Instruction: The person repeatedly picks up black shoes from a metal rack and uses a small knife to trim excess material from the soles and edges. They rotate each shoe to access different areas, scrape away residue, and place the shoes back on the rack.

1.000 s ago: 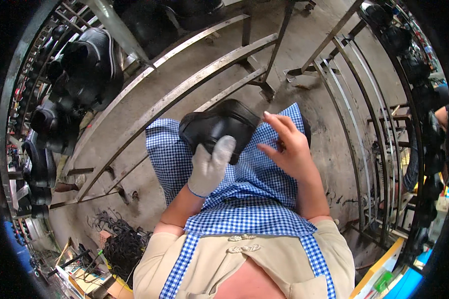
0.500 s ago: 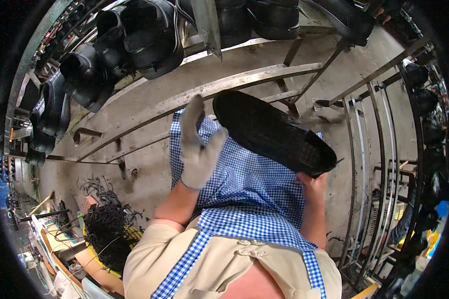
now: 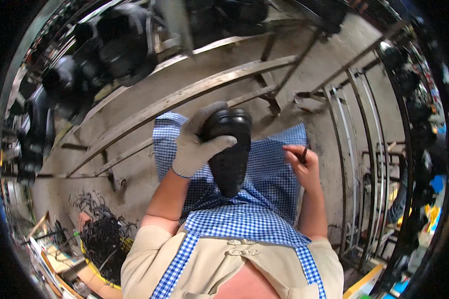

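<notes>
In the head view, a grey floor (image 3: 322, 130) is crossed by a metal rail (image 3: 209, 85) beyond the grip, and a barred rack (image 3: 345, 129) is set well to its right. Shelved shoes (image 3: 124, 50), blurred, are seen beyond the rail to the upper left, and a heap of dark strips (image 3: 105, 239) is seen low on the left of the grip.

A black shoe (image 3: 229, 167) is held by the gloved left hand (image 3: 190, 148), with the thumb laid across its upward face and the other fingers wrapped round its left side. From this palm, the shoe is set to the right; its long axis is pointed away from the body, with the narrower end turned toward the lap. Which end is the toe cannot be told for sure.

The bare right hand (image 3: 305, 167) is kept apart, to the right of the grip; its fingers are closed on a short dark stick (image 3: 305, 153), whose kind cannot be made out. The shoe's free right edge is faced by this hand, and the gap between is filled only by the checked apron (image 3: 277, 164). More room is left farther right, above the floor, until the rack is met; beyond the far end, space is bounded by the rail.
</notes>
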### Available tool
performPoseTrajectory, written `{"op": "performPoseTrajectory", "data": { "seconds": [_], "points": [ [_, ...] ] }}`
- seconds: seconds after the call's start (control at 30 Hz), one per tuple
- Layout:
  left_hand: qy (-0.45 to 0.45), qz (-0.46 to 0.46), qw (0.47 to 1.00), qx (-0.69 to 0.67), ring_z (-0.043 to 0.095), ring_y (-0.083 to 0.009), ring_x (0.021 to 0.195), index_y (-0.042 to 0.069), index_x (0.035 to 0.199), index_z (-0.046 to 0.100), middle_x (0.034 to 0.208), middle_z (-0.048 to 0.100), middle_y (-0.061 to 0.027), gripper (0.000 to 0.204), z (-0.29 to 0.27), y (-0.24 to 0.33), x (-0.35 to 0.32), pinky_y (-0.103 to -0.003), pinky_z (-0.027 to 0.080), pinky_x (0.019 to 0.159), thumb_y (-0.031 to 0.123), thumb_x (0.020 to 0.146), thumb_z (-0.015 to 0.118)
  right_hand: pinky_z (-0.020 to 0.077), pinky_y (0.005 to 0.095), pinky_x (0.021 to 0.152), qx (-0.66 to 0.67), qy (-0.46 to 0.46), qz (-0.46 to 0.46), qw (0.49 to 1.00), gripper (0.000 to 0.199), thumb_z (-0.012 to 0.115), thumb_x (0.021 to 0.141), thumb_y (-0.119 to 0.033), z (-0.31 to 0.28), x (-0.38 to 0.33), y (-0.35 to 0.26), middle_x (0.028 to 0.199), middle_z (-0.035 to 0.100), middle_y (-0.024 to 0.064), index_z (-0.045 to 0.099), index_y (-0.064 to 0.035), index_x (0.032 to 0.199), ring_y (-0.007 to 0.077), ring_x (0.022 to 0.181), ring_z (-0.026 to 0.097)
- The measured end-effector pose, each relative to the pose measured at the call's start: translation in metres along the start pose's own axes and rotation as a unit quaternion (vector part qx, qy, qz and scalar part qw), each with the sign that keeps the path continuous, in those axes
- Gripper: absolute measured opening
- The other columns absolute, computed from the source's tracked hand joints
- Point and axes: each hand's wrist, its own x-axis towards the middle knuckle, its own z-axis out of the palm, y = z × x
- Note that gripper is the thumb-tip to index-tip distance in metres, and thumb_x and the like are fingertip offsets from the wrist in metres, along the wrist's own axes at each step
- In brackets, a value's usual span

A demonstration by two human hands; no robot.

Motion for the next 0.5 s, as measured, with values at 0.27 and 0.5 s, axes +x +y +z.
{"op": "performPoseTrajectory", "data": {
  "seconds": [0.27, 0.5],
  "points": [
    [-0.214, -0.004, 0.975, -0.067, 0.066, -0.0207, 0.105, 0.002, 0.125, 0.063, 0.116, 0.069, -0.0122, 0.067, 0.032, 0.016, 0.015, -0.032, 0.052, 0.094, 0.017, 0.066, 0.089, 0.0497, 0.0289, 0.053, -0.163, -0.055, -0.35, 0.921, 0.03, 0.076, 0.076, -0.005, -0.008, 0.04, -0.096, 0.087, 0.064, 0.0047, 0.072, -0.0081, 0.106, 0.0173, 0.066, 0.063],
    [-0.327, 0.022, 0.945, 0.005, 0.067, -0.0205, 0.103, 0.0, 0.124, 0.063, 0.112, 0.07, -0.0133, 0.063, 0.035, 0.027, 0.026, -0.032, 0.053, 0.093, 0.02, 0.07, 0.088, 0.0523, 0.0297, 0.054, -0.379, -0.236, -0.355, 0.821, 0.032, 0.076, 0.07, -0.009, -0.032, 0.049, -0.136, 0.091, 0.063, 0.0016, 0.07, -0.0085, 0.102, 0.0166, 0.07, 0.068]
  ]
}}
